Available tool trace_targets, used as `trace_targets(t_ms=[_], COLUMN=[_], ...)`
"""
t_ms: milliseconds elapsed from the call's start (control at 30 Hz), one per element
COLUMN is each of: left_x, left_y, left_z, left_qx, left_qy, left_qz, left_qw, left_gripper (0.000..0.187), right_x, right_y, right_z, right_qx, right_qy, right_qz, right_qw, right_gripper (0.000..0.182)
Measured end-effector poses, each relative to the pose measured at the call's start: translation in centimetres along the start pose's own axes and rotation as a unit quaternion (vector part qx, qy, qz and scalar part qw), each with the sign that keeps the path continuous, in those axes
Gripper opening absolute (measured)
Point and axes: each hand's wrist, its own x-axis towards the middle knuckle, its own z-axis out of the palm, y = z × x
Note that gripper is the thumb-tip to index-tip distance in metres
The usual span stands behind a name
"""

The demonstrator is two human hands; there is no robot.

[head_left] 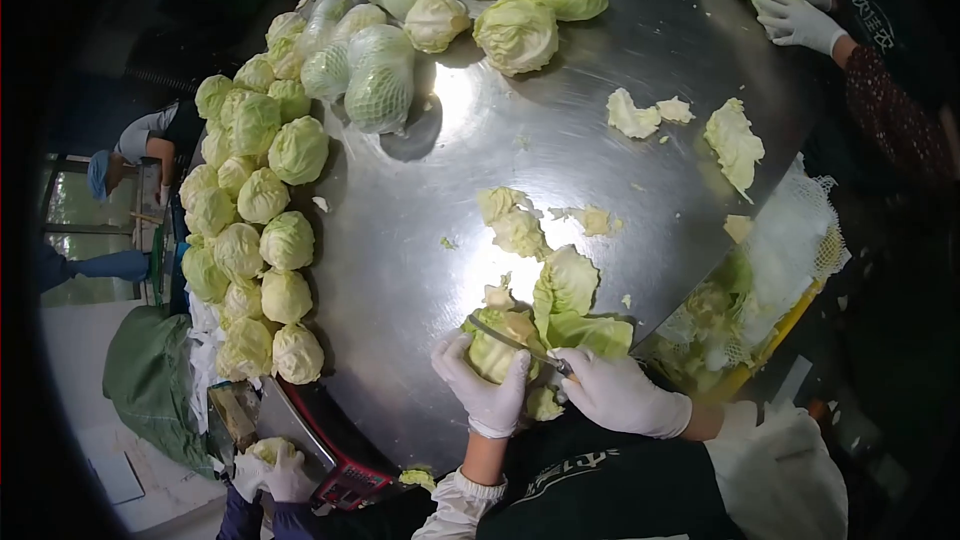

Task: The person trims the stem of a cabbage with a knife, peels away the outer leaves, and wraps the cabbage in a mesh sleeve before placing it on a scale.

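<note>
My left hand, in a white glove, is wrapped round a cabbage near the bottom of the steel table. In my gloved right hand is a knife with a dark curved blade, which lies across the cabbage at its pale stem end. Loose green leaves rest just beside the cabbage. Part of the cabbage is hidden behind my left fingers.
Many cabbages are piled along the left edge, near a red-edged machine. Net-wrapped cabbages lie at the top. Co-workers' gloved hands show around the table. A yellow-edged crate holds leaves and netting.
</note>
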Motion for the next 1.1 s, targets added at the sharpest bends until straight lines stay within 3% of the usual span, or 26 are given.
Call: trace_targets(t_ms=[300, 400, 467, 700, 767, 800, 867, 900, 933, 1000, 1067, 1100], left_x=[0.4, 1.0, 1.3, 0.9, 0.3, 0.0, -0.7, -1.0, -1.8, -3.0, -3.5, -3.4], left_y=[-0.4, -0.3, -0.4, 0.1, 1.1, 0.5, -2.2, -3.1, -4.2, -5.3, -4.7, -4.4], left_z=[1.0, 1.4, 1.3, 1.4, 1.0, 0.8, -0.3, -1.2, -2.2, -2.6, -2.1, -1.7], left_qx=[-0.018, 0.014, 0.012, 0.019, 0.059, 0.061, -0.088, -0.094, -0.196, -0.252, -0.177, -0.202], left_qy=[0.039, 0.05, 0.058, 0.072, 0.04, 0.042, 0.037, 0.023, 0.053, 0.069, 0.066, 0.074], left_qz=[-0.01, 0.025, -0.015, -0.035, 0.089, 0.094, 0.016, -0.003, -0.098, -0.132, -0.091, -0.099], left_qw=[0.999, 0.998, 0.998, 0.997, 0.993, 0.993, 0.995, 0.995, 0.974, 0.956, 0.978, 0.971], left_gripper=[0.057, 0.054, 0.051, 0.047, 0.046, 0.046, 0.052, 0.054, 0.058, 0.06, 0.06, 0.06], right_x=[2.2, 4.2, 5.1, 6.6, 8.0, 9.0, 8.9, 8.1, 7.8, 6.1, 4.8, 4.5], right_y=[0.0, 0.0, -0.1, 1.4, 2.0, 2.1, 1.6, 1.8, 1.6, 0.6, -0.3, -1.3], right_z=[0.6, 0.7, 0.6, 0.9, -0.2, -1.1, -2.4, -2.8, -2.8, -2.0, -0.7, -1.1], right_qx=[-0.08, -0.085, -0.099, -0.074, -0.041, -0.01, 0.018, 0.05, 0.084, 0.079, 0.035, 0.011], right_qy=[0.014, 0.016, 0.003, 0.011, -0.016, -0.051, -0.041, -0.013, 0.01, 0.001, -0.028, -0.099], right_qz=[0.006, 0.008, 0.011, -0.012, -0.004, 0.002, -0.01, -0.012, -0.018, -0.024, -0.049, -0.01], right_qw=[0.997, 0.996, 0.995, 0.997, 0.999, 0.999, 0.999, 0.999, 0.996, 0.997, 0.998, 0.995], right_gripper=[0.029, 0.022, 0.019, 0.022, 0.023, 0.023, 0.026, 0.027, 0.028, 0.031, 0.03, 0.038])
